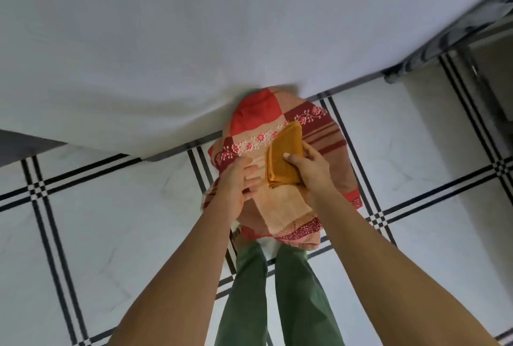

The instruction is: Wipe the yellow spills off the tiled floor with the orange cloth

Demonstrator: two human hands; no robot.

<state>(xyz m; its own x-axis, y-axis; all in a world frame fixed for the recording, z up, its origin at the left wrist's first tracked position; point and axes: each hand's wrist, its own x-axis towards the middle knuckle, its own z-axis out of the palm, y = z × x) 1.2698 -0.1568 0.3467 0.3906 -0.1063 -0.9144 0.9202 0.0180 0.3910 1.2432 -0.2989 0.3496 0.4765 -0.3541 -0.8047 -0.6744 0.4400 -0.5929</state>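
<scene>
The orange cloth is folded into a thick pad and held in front of my body, over my red and peach patterned top. My right hand grips the cloth's right edge, thumb on top. My left hand is just left of the cloth with fingers loosely curled, not clearly touching it. The tiled floor is white with black grid lines. No yellow spill shows in this view.
A white sheet-covered bed fills the upper half, its edge pressing against my body. My green trouser legs stand on the tiles below. A dark frame or furniture leg sits at the right under the bed's edge.
</scene>
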